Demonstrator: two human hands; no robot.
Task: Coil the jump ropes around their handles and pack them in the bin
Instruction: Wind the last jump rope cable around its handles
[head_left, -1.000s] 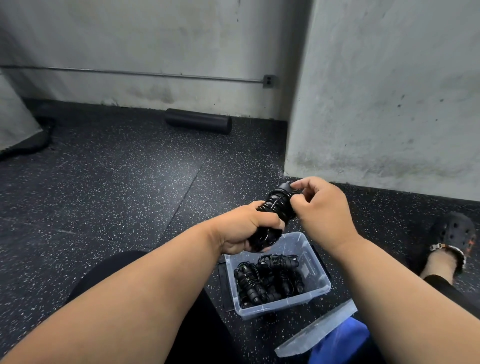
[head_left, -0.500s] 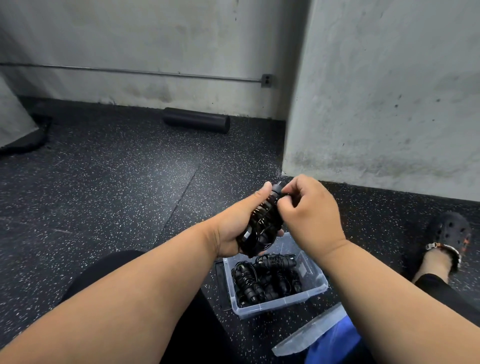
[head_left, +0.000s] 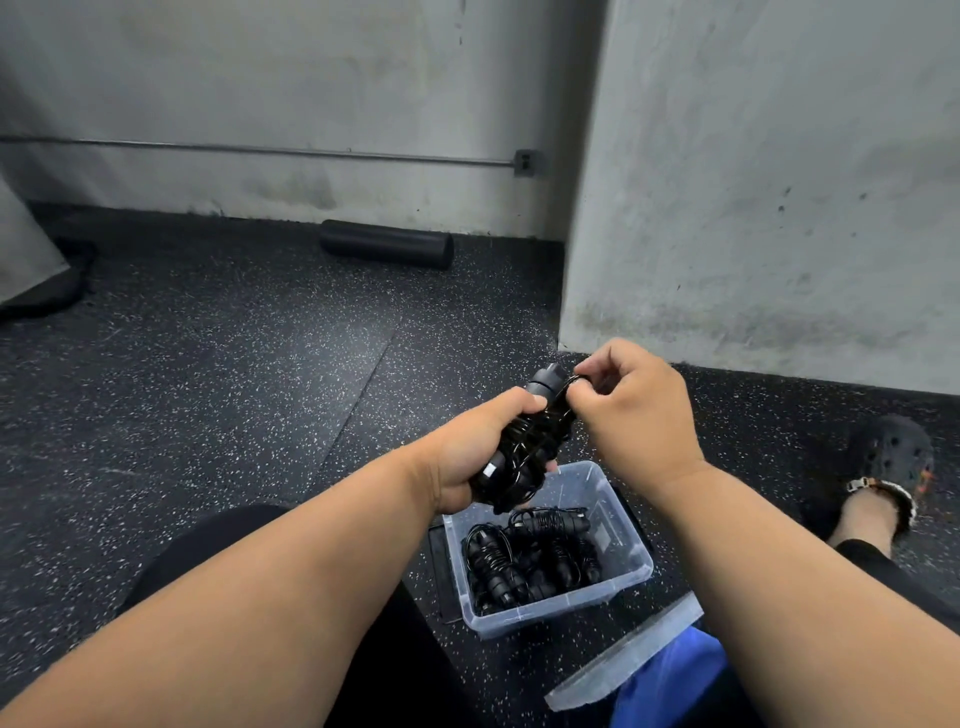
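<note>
Item: black jump-rope bundle, cord wound round paired handles (head_left: 524, 441), held above the bin's 12 o'clock edge. Left hand (head_left: 475, 452) grips its lower half; right hand (head_left: 631, 410) pinches the cord end at the top. Step judged: securing the last turn. Next: tuck the end, lower the bundle into the clear plastic bin (head_left: 631, 571) holding other coiled black ropes (head_left: 530, 556).
</note>
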